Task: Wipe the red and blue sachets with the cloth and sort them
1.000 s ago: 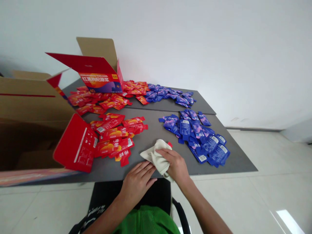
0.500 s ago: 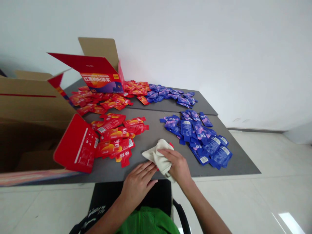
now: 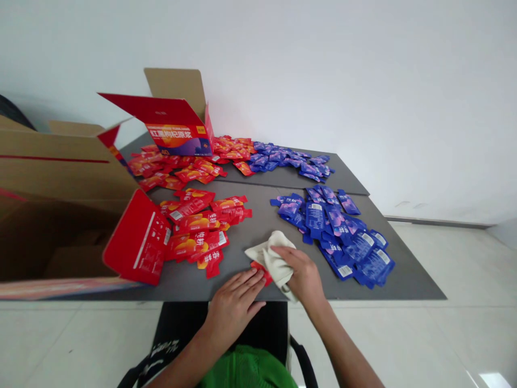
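Note:
My right hand (image 3: 306, 276) is closed on a bunched cream cloth (image 3: 275, 261) near the table's front edge. The cloth lies over part of a red pouch (image 3: 265, 275). Stretched flat, the fingers of my left hand (image 3: 233, 303) rest on the left part of that pouch at the table edge. Cloth and fingers hide most of the pouch. Left of the hands lies a loose pile of red pouches (image 3: 197, 222) with orange fruit prints. To the right spreads a pile of blue pouches (image 3: 339, 229).
A large open carton (image 3: 52, 183) with a red printed flap (image 3: 139, 240) stands at the left. Behind it, an open red-and-purple box (image 3: 181, 139) sits among more red pouches (image 3: 194, 168). More blue pouches (image 3: 278, 156) lie along the back of the grey table (image 3: 258, 188).
The view has turned slightly left, so everything sits further right. The cloth has shifted a little on the pouch, and more red shows beside my left fingertips.

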The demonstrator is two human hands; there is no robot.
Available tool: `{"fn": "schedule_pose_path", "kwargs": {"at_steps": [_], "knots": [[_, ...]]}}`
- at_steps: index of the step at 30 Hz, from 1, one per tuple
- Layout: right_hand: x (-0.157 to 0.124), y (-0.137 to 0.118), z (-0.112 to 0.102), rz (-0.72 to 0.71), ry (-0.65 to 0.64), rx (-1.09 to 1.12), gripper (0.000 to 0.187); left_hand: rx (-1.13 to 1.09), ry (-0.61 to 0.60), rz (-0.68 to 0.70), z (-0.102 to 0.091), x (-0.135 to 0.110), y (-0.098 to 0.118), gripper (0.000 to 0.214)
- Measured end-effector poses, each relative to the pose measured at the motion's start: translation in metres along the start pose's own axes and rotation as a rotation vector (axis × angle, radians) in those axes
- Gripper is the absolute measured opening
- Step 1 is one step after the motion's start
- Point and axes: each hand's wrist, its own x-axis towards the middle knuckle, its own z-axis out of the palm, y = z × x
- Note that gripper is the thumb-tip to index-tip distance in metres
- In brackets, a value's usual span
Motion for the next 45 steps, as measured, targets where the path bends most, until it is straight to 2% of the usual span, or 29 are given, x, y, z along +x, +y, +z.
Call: {"fn": "schedule_pose_path", "kwargs": {"at_steps": [3,5,8,10,13,16,18,21,23,25,28,30,32,35,39,42,45], "knots": [[0.013,0.016,-0.019,0.052,0.099,-0.091,0.051,0.01,-0.013,0.011,-0.002,0.001,-0.001,0.036],[0.012,0.007,-0.022,0.018,0.134,-0.075,0.049,0.011,-0.004,0.014,-0.001,0.0,-0.001,0.036],[0.0,-0.021,-0.007,-0.083,0.041,0.012,0.049,-0.011,0.017,-0.003,0.002,-0.001,0.0,0.025],[-0.007,-0.029,0.005,-0.116,-0.049,0.047,0.051,-0.023,0.017,-0.03,0.003,-0.001,0.001,0.015],[-0.002,-0.013,0.009,-0.052,-0.056,0.039,0.051,-0.015,0.005,-0.022,0.002,0.0,0.001,0.022],[0.013,0.014,-0.008,0.045,0.028,-0.042,0.052,-0.001,-0.007,0.003,0.0,0.0,-0.001,0.035],[0.018,0.016,-0.019,0.061,0.102,-0.067,0.05,0.0,-0.009,0.001,0.0,0.0,-0.001,0.035],[0.01,-0.005,-0.018,-0.018,0.112,-0.015,0.049,-0.008,0.001,-0.004,0.002,0.0,0.0,0.031],[0.001,-0.021,-0.008,-0.09,0.019,0.029,0.049,-0.016,0.012,-0.02,0.003,0.0,0.001,0.022],[-0.005,-0.025,0.003,-0.111,-0.051,0.061,0.048,-0.02,0.019,-0.033,0.003,0.0,0.002,0.018],[0.001,-0.004,0.004,-0.015,-0.026,0.053,0.049,-0.016,0.018,-0.013,0.001,0.001,0.002,0.026],[0.011,0.014,-0.005,0.06,0.027,0.001,0.051,-0.011,0.017,0.003,-0.001,0.002,0.001,0.032],[0.017,0.02,-0.016,0.086,0.1,-0.041,0.05,-0.007,0.017,0.005,-0.002,0.003,0.001,0.032],[0.012,0.0,-0.017,0.013,0.136,-0.01,0.047,-0.01,0.015,0.004,0.0,0.001,0.001,0.032],[-0.007,-0.03,0.004,-0.107,-0.036,0.065,0.048,-0.022,0.021,-0.042,0.003,-0.001,0.002,0.015],[-0.004,-0.015,0.009,-0.06,-0.066,0.064,0.049,-0.012,0.014,-0.029,0.001,0.0,0.002,0.02],[0.012,0.016,-0.006,0.045,-0.023,-0.009,0.052,-0.002,0.008,0.007,-0.001,0.002,0.001,0.033]]}}
